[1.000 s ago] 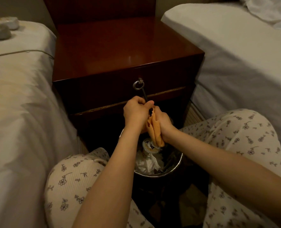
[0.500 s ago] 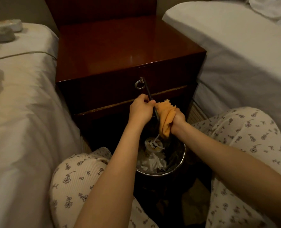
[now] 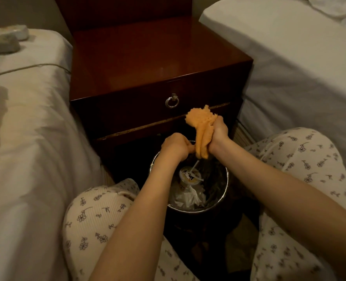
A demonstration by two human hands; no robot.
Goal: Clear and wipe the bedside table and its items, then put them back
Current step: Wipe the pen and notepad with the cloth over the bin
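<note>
My right hand point(image 3: 218, 131) grips a bunched orange cloth point(image 3: 201, 128) in front of the drawer of the dark red bedside table point(image 3: 139, 57). My left hand point(image 3: 176, 146) is curled tight against the cloth's lower end, just above the bin. It holds a thin dark stick that the cloth wraps, and only a dark tip point(image 3: 204, 157) shows under the cloth. Nothing stands on the glossy table top. A metal ring pull point(image 3: 172, 101) hangs on the drawer front.
A round metal bin point(image 3: 226, 177) stands on the floor between my knees, holding a lidded cup with a straw point(image 3: 190, 176) and crumpled tissue. White beds flank the table. On the left bed lie pale grey items point(image 3: 4, 41) and a cord point(image 3: 26, 67).
The right hand has drawn the cloth up and to the right along the stick. The left hand has dropped toward the bin. The stick that stuck up by the ring pull is hidden now.
</note>
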